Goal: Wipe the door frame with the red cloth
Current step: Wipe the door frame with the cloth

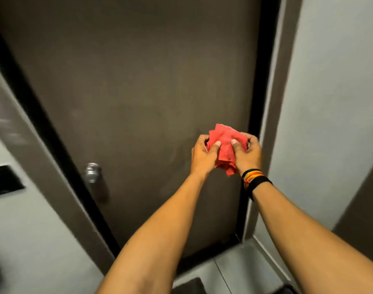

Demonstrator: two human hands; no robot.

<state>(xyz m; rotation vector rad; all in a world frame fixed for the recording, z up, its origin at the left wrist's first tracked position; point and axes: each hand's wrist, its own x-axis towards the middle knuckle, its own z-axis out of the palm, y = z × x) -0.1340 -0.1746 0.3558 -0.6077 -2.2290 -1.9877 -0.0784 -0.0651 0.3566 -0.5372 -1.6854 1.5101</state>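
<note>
Red cloth (224, 145), crumpled and folded on itself, faded to a pinkish tone on its upper face, one ragged corner hanging down below the hands. I see it held up in front of the dark brown door (139, 92), toward the door's right side, near the black door frame (264, 81) but apart from it; whether the cloth touches the door panel I cannot tell.

Head view, hands: left hand (203, 154) and right hand (248, 153) are raised side by side with the cloth between them. Each thumb lies pressed flat on the near face of the cloth and the fingers curl round behind it, so both hands are pinching the cloth. Both forearms reach up from the bottom edge, bare. The right wrist carries a stack of wristbands (254, 180), black with orange and yellow threads.

Other items: a round metal doorknob (93, 172) sits on the left side of the door, well apart from the hands. A dark plate (5, 181) is fixed to the pale wall at far left.

Limits: fingertips behind the cloth are hidden. Left part of the picture is motion-blurred, so I cannot read the plate. The frame's top is cut off.
</note>
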